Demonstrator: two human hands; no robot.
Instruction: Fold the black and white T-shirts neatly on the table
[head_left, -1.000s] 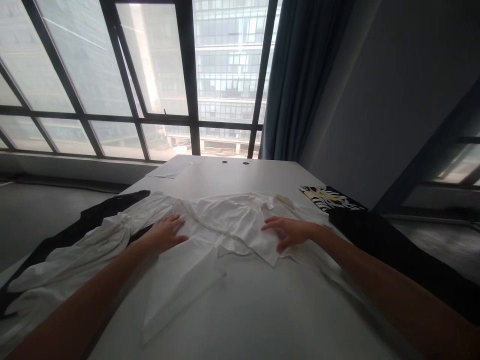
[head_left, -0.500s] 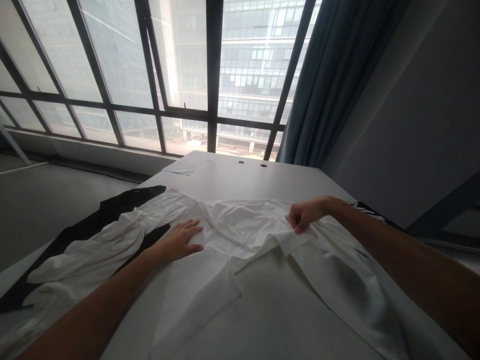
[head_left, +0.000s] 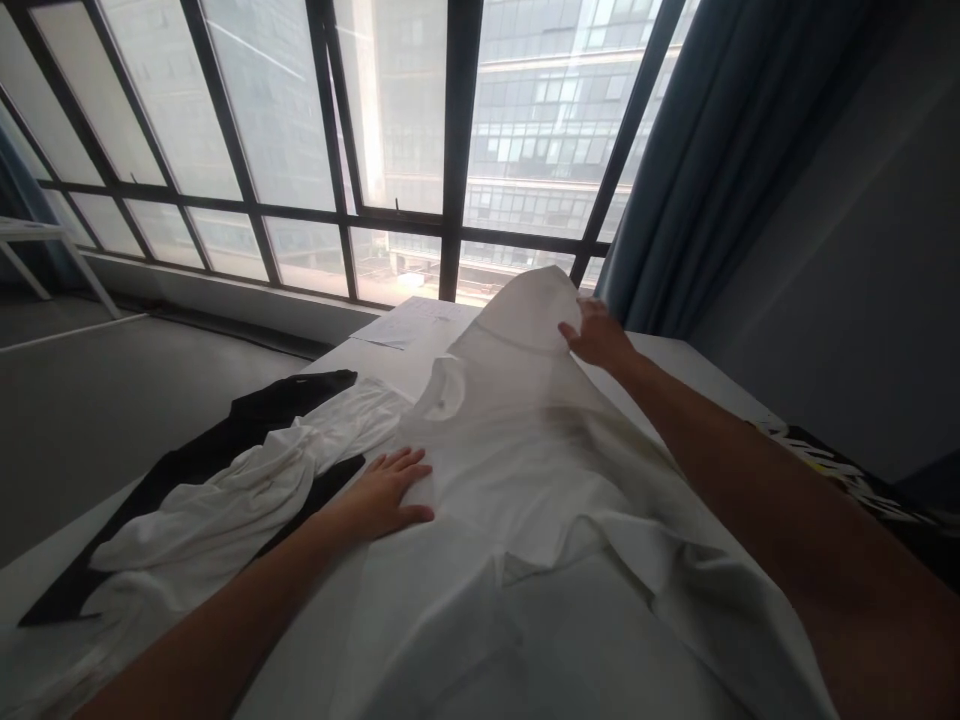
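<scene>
A white shirt (head_left: 517, 420) is spread over the table in front of me, its round neckline showing at the left. Its far part stands raised off the tabletop in a peak. My left hand (head_left: 394, 490) lies flat on the shirt's left side, fingers spread. At the raised edge on the right is my right hand (head_left: 598, 335), slightly blurred, with thumb and fingers apart against the cloth. The near part of the shirt lies in loose folds. To the left, a crumpled white garment (head_left: 225, 510) rests on a black garment (head_left: 187, 450).
Papers (head_left: 397, 328) lie at the far left of the white table (head_left: 667, 352). White hangers (head_left: 847, 470) with dark cloth are at the right edge. A blue curtain (head_left: 712, 150) and large windows stand behind the table. Another white table (head_left: 34, 232) is at far left.
My right hand has moved up and away from me, and its closed fingers have come apart. The shirt's far part has risen and unfolded. My left hand stays flat; the view has shifted left.
</scene>
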